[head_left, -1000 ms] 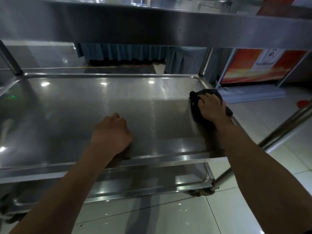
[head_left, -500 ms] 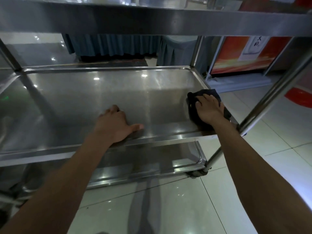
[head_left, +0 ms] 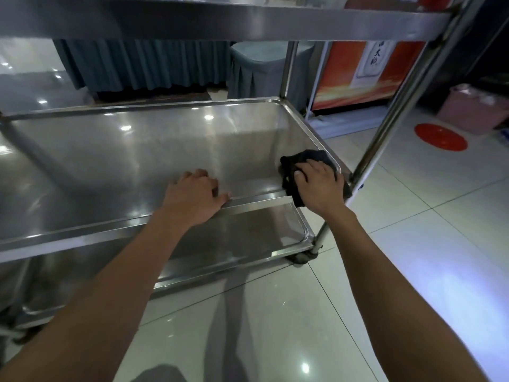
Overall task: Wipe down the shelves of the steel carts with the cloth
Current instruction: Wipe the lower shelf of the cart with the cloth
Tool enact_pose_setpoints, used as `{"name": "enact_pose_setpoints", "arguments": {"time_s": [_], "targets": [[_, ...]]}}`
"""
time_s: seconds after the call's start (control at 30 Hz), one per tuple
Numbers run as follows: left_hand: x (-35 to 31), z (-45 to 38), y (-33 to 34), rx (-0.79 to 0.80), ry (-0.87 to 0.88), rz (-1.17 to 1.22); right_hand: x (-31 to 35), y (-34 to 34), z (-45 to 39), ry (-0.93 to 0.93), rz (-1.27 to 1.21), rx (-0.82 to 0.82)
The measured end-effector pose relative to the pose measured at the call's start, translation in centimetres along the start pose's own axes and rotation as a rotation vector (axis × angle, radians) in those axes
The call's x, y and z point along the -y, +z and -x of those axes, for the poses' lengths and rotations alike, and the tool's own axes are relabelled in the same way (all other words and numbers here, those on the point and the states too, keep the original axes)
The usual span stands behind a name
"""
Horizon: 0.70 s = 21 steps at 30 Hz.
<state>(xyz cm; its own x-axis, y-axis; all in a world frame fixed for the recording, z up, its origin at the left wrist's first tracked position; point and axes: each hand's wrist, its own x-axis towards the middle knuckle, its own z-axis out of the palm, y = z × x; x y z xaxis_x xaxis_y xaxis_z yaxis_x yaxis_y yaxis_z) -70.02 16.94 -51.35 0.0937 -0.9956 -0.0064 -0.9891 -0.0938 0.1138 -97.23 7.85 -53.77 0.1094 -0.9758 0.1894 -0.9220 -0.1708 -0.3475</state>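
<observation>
A steel cart fills the view, and its middle shelf [head_left: 132,161] is a shiny tray with a raised rim. A dark cloth [head_left: 303,159] lies bunched in the shelf's near right corner, draped over the front rim. My right hand [head_left: 319,186] presses down on the cloth with fingers spread over it. My left hand [head_left: 195,195] rests on the shelf's front rim, fingers loosely bent and thumb along the edge, holding nothing. The bottom shelf [head_left: 248,232] shows below, and the top shelf's edge [head_left: 192,20] runs overhead.
An upright steel post [head_left: 391,117] rises just right of the cloth. A caster [head_left: 303,256] sits at the bottom corner. Beyond the cart are blue skirted tables [head_left: 143,64], an orange sign panel [head_left: 358,73], a pink bin [head_left: 473,108] and a red floor disc [head_left: 440,136] on glossy tiles.
My right hand has drawn the cloth back along the shelf's right side to the near corner. My left hand slid back to the front rim. The view pulled back and tilted right.
</observation>
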Motion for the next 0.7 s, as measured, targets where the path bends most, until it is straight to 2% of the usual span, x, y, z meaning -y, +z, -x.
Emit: {"name": "enact_pose_setpoints", "arguments": {"time_s": [0.27, 0.43, 0.7], "targets": [[-0.2, 0.1, -0.2, -0.002, 0.019, -0.003, 3.8, 2.3, 5.6, -0.186, 0.05, -0.115], [0.1, 0.4, -0.2, -0.027, 0.064, -0.03, 7.5, 4.1, 7.3, -0.336, 0.09, -0.104], [2.0, 3.0, 0.2, -0.133, 0.101, 0.051, 9.0, 4.7, 8.1, -0.393, 0.062, -0.156]]}}
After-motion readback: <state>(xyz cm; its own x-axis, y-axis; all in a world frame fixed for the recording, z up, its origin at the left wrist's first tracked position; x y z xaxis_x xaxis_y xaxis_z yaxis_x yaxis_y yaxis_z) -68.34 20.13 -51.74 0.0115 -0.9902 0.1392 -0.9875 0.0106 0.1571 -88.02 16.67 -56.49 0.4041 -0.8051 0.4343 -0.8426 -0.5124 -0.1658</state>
